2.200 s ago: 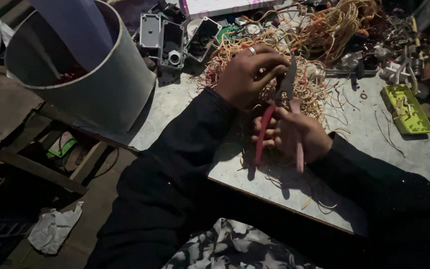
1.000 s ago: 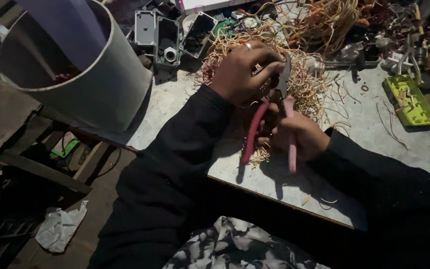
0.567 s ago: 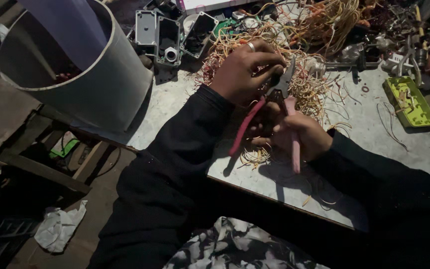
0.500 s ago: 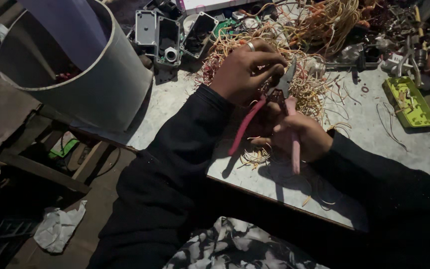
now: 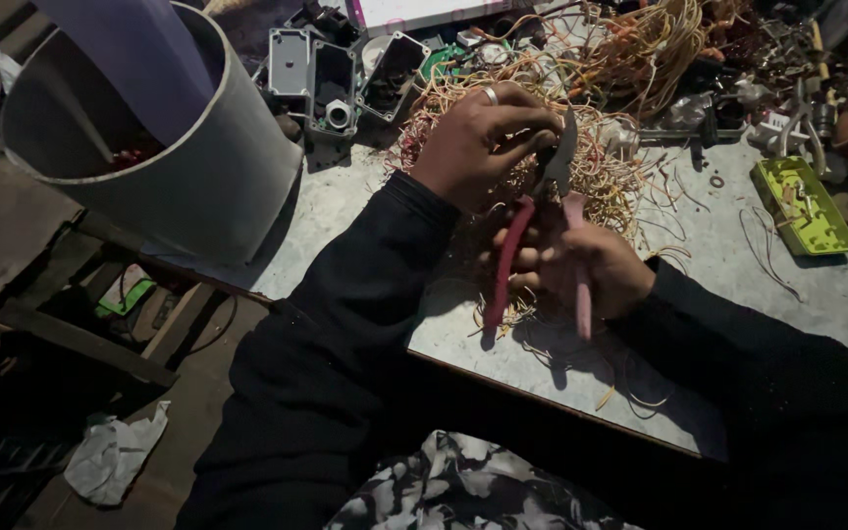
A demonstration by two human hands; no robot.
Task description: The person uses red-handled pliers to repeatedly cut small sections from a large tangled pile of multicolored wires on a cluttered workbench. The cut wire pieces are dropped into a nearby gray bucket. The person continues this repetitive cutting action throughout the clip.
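A: Pink-handled pliers (image 5: pixel 542 240) sit mid-frame, steel head up at 12 o'clock, the two handles splayed apart and pointing down to 6 and 7 o'clock.

B: Who holds them?

A: Right hand (image 5: pixel 586 270). Fingers curled round the handles just below the pivot, a firm grip. Dark sleeve runs off to 4 o'clock.

B: And the left hand (image 5: pixel 478 142)?

A: Just above, at 11 o'clock from the pliers. Fingers closed in a pinch at the plier head; a ring shows on one finger. Whatever it pinches is too small and shadowed to tell, likely a strand, but not certain.

B: Surroundings?

A: Tangle of thin yellow-orange wires (image 5: pixel 591 128) lies under and behind both hands, spreading to 1 o'clock. Grey worktable (image 5: pixel 718 285) carries it all; loose wire offcuts are scattered near its front edge.

B: Further out?

A: Large grey pipe section (image 5: pixel 164 162) at 9 to 10 o'clock, standing open-topped off the table's left end. Grey junction boxes (image 5: pixel 336 74) with lids off at 11 o'clock. Yellow-green circuit board (image 5: pixel 802 206) at 3 o'clock, well apart from the hands. Crumpled white rag (image 5: pixel 115 456) on the floor at 8 o'clock.
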